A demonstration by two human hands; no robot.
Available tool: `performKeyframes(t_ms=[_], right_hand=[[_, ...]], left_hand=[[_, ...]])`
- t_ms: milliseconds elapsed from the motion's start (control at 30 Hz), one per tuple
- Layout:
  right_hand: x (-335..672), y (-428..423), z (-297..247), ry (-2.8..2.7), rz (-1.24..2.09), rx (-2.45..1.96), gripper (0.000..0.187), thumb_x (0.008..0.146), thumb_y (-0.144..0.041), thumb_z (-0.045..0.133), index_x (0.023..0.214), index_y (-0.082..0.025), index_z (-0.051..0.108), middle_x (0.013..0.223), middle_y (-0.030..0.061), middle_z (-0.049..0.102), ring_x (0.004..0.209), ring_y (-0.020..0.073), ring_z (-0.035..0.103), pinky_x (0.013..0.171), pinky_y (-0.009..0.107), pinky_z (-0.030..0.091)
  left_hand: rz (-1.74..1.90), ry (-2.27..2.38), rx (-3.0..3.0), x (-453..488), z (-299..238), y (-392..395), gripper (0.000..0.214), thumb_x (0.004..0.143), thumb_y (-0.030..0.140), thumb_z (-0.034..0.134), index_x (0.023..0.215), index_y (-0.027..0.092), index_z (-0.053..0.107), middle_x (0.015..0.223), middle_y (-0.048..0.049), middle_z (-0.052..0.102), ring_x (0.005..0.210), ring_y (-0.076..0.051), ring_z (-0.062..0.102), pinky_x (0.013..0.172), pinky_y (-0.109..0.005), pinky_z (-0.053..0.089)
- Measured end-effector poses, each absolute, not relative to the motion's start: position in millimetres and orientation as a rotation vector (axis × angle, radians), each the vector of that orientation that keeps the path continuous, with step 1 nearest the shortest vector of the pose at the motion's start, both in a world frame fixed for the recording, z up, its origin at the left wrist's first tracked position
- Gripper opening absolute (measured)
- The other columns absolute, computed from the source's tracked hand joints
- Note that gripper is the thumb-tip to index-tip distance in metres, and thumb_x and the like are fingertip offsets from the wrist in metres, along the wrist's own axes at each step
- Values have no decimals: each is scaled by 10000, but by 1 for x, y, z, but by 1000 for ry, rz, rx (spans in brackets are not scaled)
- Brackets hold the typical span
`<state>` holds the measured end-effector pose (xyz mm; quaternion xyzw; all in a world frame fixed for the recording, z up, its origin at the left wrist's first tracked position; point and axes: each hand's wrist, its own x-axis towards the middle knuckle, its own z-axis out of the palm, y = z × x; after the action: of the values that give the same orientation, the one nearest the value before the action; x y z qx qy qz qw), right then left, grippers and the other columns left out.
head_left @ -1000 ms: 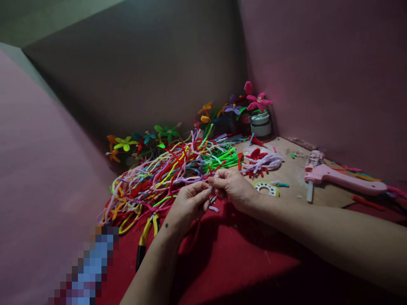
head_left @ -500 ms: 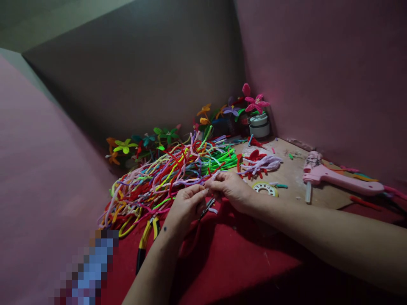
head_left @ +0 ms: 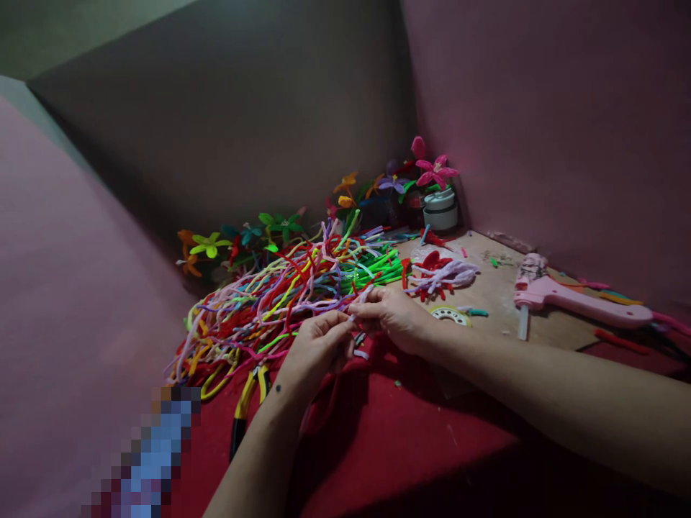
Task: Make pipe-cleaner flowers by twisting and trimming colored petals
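**Red cloth worktop in a pink-walled corner: both hands pinch one pale lilac piece**

Red cloth point(head_left: 421, 439) covers the near surface, with a bare wooden board point(head_left: 502, 302) beyond it and pink walls point(head_left: 540, 108) closing the corner. Landmark is the pipe-cleaner pile point(head_left: 281, 295), a big multicolour tangle at mid-frame.

- Left hand point(head_left: 318, 345): at the pile's near edge, fingers drawn narrow, thumb and forefinger pinched on the pale lilac piece point(head_left: 360, 298).
- Right hand point(head_left: 394, 316): just right of the pile's near edge, fingertips touching the left's, also pinched narrow on the same piece.
- Pale lilac piece: short, held between both hands just off the pile's near right edge and above the cloth. How it is bent, cannot tell.
- Short pale offcut point(head_left: 361, 354): on the cloth below the hands, near side of the pile.
- Yellow-handled pliers point(head_left: 248, 403): on the cloth, touching the pile's near edge.
- Lilac-and-red bundle point(head_left: 445, 275): on the board, right of the pile.
- Tape ring point(head_left: 450, 314): flat, right of the pile, near the right hand.
- Pink glue gun point(head_left: 572, 302): lying on the board, well right of the pile.
- Finished flowers point(head_left: 208, 246): behind the pile along the wall. A pink flower point(head_left: 435, 171) stands over a white pot point(head_left: 441, 208) at the back right.
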<state>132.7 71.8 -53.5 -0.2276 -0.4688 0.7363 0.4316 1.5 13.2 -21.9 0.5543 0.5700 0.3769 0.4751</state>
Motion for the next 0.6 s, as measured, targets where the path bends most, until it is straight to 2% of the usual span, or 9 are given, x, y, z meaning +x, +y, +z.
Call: performKeyframes(t_ms=[133, 233, 300, 433, 600], right_hand=[[132, 68, -49, -1430, 1589, -757, 198, 700, -242, 584, 564, -145, 478, 436, -54, 432, 391, 52, 352, 416, 203, 261], [132, 66, -44, -1618, 1279, -935, 214, 718, -192, 560, 524, -149, 480, 464, -42, 442, 441, 58, 370, 446, 207, 263], [132, 67, -42, -1651, 1187, -980, 221, 722, -177, 561, 515, -152, 485, 475, -32, 459, 457, 65, 388, 458, 212, 273], [133, 77, -44, -1411, 1326, -891, 197, 759, -217, 524, 574, -162, 484, 490, -26, 498, 420, 67, 415, 432, 206, 301], [132, 78, -48, -1221, 1601, -673, 220, 749, -314, 530, 614, -146, 489, 508, -23, 512, 369, 59, 408, 371, 196, 319]], left_hand=[[910, 1439, 1373, 2, -24, 14, 225, 744, 353, 533, 661, 144, 519, 435, 45, 490, 320, -33, 329, 339, -166, 198], [898, 1445, 1367, 5, -24, 13, 253, 743, 367, 526, 627, 144, 501, 417, 44, 486, 294, -27, 315, 326, -162, 179], [879, 1439, 1384, 6, -22, 12, 264, 753, 381, 509, 636, 145, 498, 433, 33, 512, 287, -31, 327, 322, -164, 184], [838, 1489, 1432, 7, -19, 11, 253, 751, 388, 513, 672, 148, 510, 466, 23, 540, 305, -42, 357, 332, -168, 217], [865, 1484, 1397, 4, -15, 11, 254, 704, 369, 580, 628, 140, 503, 440, 68, 399, 368, -23, 286, 374, -159, 184]])
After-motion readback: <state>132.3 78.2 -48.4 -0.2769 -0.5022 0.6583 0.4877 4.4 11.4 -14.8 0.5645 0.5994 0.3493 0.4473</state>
